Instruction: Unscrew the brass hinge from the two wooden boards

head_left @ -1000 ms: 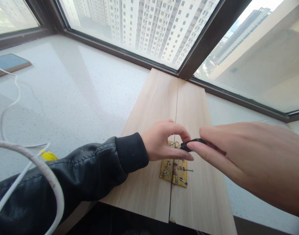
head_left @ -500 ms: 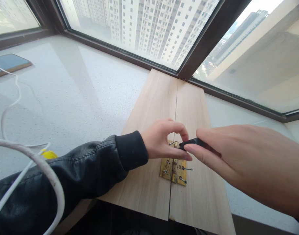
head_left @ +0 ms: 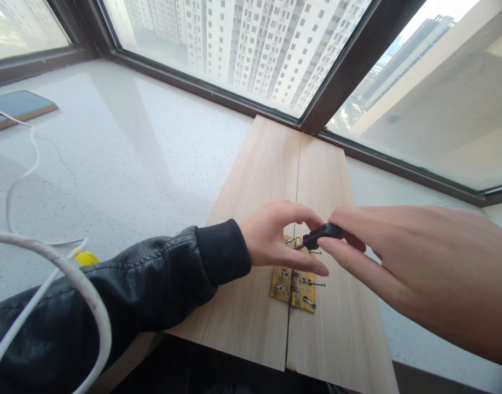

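Observation:
A brass-coloured hinge (head_left: 293, 290) lies across the seam of two pale wooden boards, with several screws standing in its leaves at a slant. My right hand (head_left: 402, 262) pinches the black handle of a short screwdriver (head_left: 323, 235). The metal shaft points left toward a screw (head_left: 290, 241) at the hinge's upper left; whether its tip touches the screw I cannot tell. My left hand (head_left: 271, 235), in a black sleeve, curves around the hinge's upper part, thumb and index finger apart. The index fingertip is close to the handle, and part of the hinge is hidden beneath the hand.
The left board (head_left: 254, 180) and right board (head_left: 322, 186) rest on a speckled white sill (head_left: 160, 142) and reach the window frame. White cables (head_left: 97, 312) loop at the left, near a yellow object (head_left: 86, 257) and a phone-like slab (head_left: 21, 106).
My right hand has turned and drawn slightly right, so more of the screwdriver's handle and its shaft show. The left index finger is a little straighter. The view has shifted slightly.

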`<state>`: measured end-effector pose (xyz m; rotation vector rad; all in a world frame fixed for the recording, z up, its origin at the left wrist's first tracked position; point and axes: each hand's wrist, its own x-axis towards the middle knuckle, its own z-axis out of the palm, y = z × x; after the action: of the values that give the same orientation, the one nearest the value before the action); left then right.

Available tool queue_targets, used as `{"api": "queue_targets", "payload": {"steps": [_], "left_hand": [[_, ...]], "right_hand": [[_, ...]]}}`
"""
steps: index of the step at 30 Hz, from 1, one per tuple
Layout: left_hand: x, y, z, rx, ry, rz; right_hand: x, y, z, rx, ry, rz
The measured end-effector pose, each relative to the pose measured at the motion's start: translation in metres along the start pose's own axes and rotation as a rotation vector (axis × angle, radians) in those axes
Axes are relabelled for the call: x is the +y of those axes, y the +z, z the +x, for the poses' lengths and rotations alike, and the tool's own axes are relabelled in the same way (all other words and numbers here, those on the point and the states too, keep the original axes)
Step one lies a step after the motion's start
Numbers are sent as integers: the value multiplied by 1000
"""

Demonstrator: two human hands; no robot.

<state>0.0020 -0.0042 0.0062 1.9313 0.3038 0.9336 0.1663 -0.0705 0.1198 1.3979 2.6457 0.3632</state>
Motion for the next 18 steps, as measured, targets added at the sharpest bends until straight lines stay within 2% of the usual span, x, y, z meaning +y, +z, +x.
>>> {"api": "queue_targets", "payload": {"steps": [3, 5, 9, 14, 16, 18], "left_hand": [[3, -6, 2, -108, 70, -8], [3, -5, 2, -110, 66, -4], [1, 0, -1, 0, -5, -13], [-4, -12, -4, 40, -132, -166], [-10, -20, -3, 113, -254, -251], [-16, -25, -2, 233, -328, -244]], "right_hand": [[4, 1, -6, 11, -9, 102], [4, 0, -8, 13, 2, 134], [-6, 0, -4, 74, 26, 163], [-10, 0, -1, 10, 3, 329], [-8, 0, -4, 14, 8, 392], [-8, 2, -7, 41, 24, 438]]}}
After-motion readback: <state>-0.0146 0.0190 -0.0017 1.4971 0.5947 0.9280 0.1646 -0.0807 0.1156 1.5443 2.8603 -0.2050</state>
